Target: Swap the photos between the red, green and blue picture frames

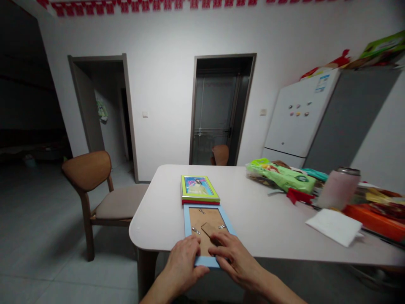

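A light-blue picture frame (187,220) lies face down at the table's near edge, its brown backing board (196,216) upward. Metal clips (195,230) sit around the board, and a brown stand flap (207,229) lies at its middle. My left hand (185,257) grips the frame's lower left corner, fingers over the side and thumb by the bottom edge. My right hand (232,257) is curled over the lower right part, fingertips on the backing by the flap; the frame's right corner is hidden under it. Just beyond lies a green picture frame (216,196) with a picture facing up, atop a red one (202,202).
On the white table (167,219), to the right, are a green package (284,175), a pink bottle (338,190), white tissue (333,226) and an orange box (373,221). A wooden chair (87,173) stands at the left. A fridge (300,114) is at the back right.
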Motion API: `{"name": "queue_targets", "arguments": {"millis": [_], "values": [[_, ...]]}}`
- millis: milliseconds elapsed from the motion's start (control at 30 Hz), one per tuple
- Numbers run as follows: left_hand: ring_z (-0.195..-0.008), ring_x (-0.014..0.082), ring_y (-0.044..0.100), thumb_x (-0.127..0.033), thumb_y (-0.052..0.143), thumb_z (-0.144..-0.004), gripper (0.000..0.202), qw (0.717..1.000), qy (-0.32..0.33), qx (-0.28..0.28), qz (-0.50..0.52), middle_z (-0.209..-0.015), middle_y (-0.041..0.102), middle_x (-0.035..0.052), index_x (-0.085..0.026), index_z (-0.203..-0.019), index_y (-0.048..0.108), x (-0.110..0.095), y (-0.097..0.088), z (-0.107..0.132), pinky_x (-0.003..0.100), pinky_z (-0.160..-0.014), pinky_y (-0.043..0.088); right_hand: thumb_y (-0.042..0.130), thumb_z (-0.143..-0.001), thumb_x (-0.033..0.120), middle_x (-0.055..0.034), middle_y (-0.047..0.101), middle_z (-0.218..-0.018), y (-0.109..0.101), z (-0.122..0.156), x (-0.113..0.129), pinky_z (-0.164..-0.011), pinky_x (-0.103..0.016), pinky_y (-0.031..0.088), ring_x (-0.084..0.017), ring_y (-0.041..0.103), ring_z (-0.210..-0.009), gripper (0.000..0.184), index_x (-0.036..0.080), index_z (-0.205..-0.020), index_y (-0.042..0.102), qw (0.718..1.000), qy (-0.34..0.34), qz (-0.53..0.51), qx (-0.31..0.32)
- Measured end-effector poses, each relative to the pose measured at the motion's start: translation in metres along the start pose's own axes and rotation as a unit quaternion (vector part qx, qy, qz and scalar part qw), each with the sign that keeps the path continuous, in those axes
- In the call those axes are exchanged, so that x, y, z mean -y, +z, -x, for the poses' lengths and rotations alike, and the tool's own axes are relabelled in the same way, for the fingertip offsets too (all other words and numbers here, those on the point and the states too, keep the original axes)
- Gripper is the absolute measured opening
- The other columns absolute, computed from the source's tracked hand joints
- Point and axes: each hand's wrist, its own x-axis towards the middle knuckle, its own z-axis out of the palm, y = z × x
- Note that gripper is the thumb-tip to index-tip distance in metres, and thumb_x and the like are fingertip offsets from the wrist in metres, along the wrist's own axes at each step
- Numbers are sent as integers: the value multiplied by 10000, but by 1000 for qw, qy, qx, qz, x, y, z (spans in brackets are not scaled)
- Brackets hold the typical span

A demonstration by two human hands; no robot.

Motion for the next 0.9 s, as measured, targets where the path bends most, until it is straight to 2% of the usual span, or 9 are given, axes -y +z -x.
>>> {"name": "queue_targets", "arguments": {"millis": [300,467,633,733,900], "values": [[-1102,183,400,-310,643,-611,361,1000,-7,-5,8,-1195,465,36,-198,-928,511,4,1,1,296,-937,308,385,-779,245,-51,533,-1013,-5,4,3,-841,-346,334,-197,429,-979,270,269,-922,613,1000,-11,-9,15],[-1083,178,416,-309,646,-601,315,1000,-3,1,6,-1170,486,29,-199,-870,525,0,-3,4,281,-925,322,311,-820,256,-60,564,-956,5,-25,7,-800,-299,346,-166,472,-896,314,212,-944,596,999,30,-38,-12],[-1091,177,411,-291,660,-592,417,1000,-3,-4,15,-1190,470,49,-183,-966,511,2,-3,7,262,-937,309,364,-784,202,-44,568,-864,24,-58,4,-748,-277,327,-161,458,-855,259,193,-795,622,999,42,28,-2],[-1111,177,394,-296,655,-600,463,1000,-5,-6,30,-1207,458,49,-187,-1019,493,5,-1,8,272,-952,296,412,-765,210,-30,564,-853,28,-62,3,-738,-274,306,-162,441,-850,204,200,-740,614,998,14,58,20],[-1117,173,388,-291,668,-589,463,999,-11,-5,41,-1195,471,42,-192,-1008,498,5,-3,9,273,-955,293,435,-758,243,-38,568,-889,30,-59,4,-730,-289,295,-178,436,-849,170,213,-796,597,995,-18,87,45]]}}
